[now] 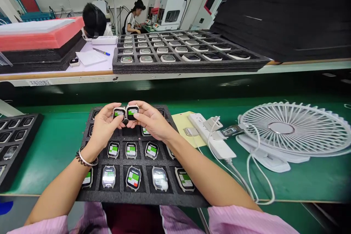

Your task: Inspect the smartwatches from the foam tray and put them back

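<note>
My left hand is closed on a smartwatch body without a strap, its screen lit green and white. Right beside it, my right hand pinches a second smartwatch body, its thumb at the lower edge of the screen. Both watches are held upright, side by side, above a black foam tray. Several more watch bodies lie face up in the tray's compartments, such as one watch with a red patch on its lit screen. My hands and forearms hide part of the tray.
A white fan and a power strip with cables lie to the right on the green table. Another watch tray sits at left. The shelf ahead bears a large foam tray of watches, a pen and stacked foam. Two people sit beyond.
</note>
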`<action>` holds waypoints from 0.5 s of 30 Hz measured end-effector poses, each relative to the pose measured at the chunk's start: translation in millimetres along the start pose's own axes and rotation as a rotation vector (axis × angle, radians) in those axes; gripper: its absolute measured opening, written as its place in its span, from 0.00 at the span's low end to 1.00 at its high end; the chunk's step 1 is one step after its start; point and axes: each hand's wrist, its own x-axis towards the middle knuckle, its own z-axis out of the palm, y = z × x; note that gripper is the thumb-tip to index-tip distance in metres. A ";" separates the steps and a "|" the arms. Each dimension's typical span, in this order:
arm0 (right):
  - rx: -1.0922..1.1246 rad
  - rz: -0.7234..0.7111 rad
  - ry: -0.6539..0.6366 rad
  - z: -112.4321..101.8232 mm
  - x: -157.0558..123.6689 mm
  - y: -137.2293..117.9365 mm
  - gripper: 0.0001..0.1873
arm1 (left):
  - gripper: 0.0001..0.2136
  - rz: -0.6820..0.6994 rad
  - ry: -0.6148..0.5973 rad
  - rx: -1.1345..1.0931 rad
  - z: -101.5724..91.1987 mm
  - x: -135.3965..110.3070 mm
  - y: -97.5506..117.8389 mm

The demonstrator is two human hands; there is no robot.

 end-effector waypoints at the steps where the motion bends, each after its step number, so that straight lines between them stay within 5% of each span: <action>1: 0.001 0.003 -0.002 -0.7 -0.4 0.7 0.21 | 0.19 -0.002 -0.006 0.003 -0.1 -0.1 -0.5; 15: -0.009 -0.023 0.018 -8.3 -0.8 9.2 0.16 | 0.17 -0.038 -0.081 -0.039 -0.4 -2.1 -4.9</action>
